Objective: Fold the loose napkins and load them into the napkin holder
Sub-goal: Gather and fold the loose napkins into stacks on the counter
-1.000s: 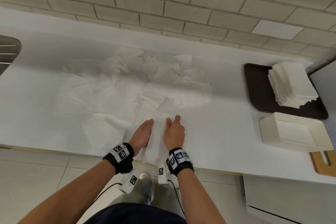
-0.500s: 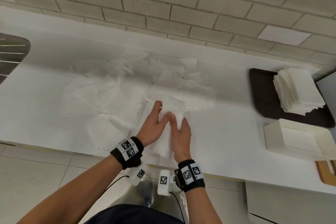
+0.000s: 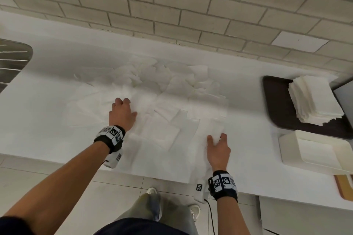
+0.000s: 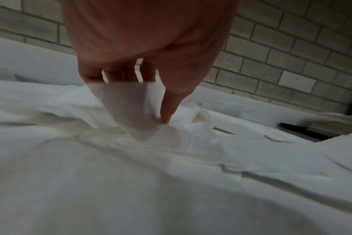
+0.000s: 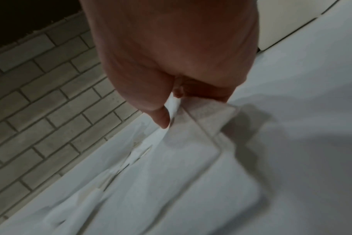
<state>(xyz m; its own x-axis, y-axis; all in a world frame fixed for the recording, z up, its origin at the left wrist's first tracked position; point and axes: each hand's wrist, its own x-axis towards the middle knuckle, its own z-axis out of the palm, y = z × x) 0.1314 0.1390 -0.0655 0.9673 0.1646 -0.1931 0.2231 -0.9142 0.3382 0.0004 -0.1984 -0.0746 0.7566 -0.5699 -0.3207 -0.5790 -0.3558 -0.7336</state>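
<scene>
Lying spread across the white surface (image 3: 38, 120): loose napkins (image 3: 162, 86), many overlapping, toward the brick wall (image 3: 172, 5). Left hand (image 3: 121, 113): reaching into the pile, fingers and thumb pinching a raised napkin corner (image 4: 131, 111). Right hand (image 3: 218, 150): near the front edge, thumb and fingers pinching a folded napkin (image 3: 212, 129) by its near end. Far right: dark tray (image 3: 275, 105) bearing a stack of folded napkins (image 3: 315, 101); just in front of it, a white napkin holder (image 3: 315, 149).
</scene>
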